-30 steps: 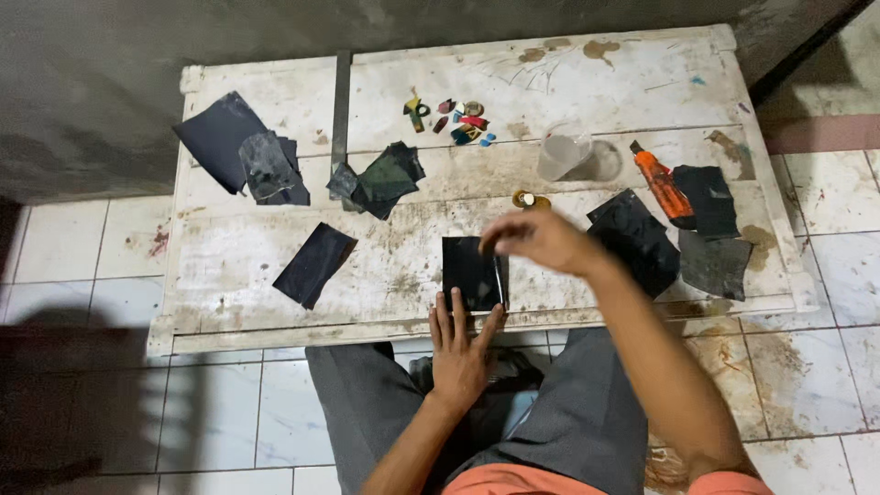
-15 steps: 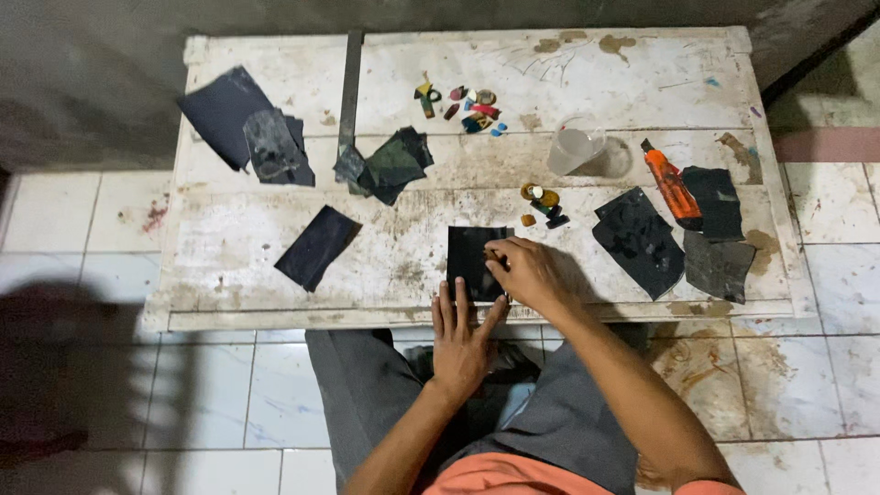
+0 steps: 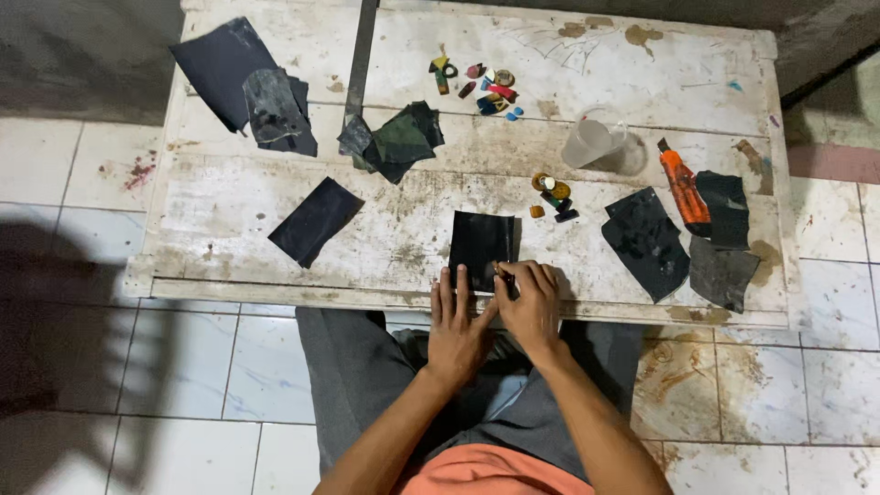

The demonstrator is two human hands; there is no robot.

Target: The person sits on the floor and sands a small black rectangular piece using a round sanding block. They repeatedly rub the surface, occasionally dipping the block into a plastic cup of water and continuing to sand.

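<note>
A dark rectangular sheet of sandpaper (image 3: 480,242) lies near the front edge of a worn white wooden table (image 3: 229,229). My left hand (image 3: 456,323) rests flat with its fingers on the sheet's near edge. My right hand (image 3: 529,300) is beside it, fingers pinched on a small dark piece at the sheet's lower right corner; the piece is too small to identify.
Other dark sheets lie at the left (image 3: 315,220), back left (image 3: 240,78), centre (image 3: 396,142) and right (image 3: 647,242). A clear plastic cup (image 3: 590,139), an orange utility knife (image 3: 683,182) and two clusters of small coloured pieces (image 3: 484,82) (image 3: 552,195) lie farther back. Tiled floor surrounds the table.
My right hand came back from the small pieces near the cup to the sheet's near corner. The left hand moved up onto the sheet's edge.
</note>
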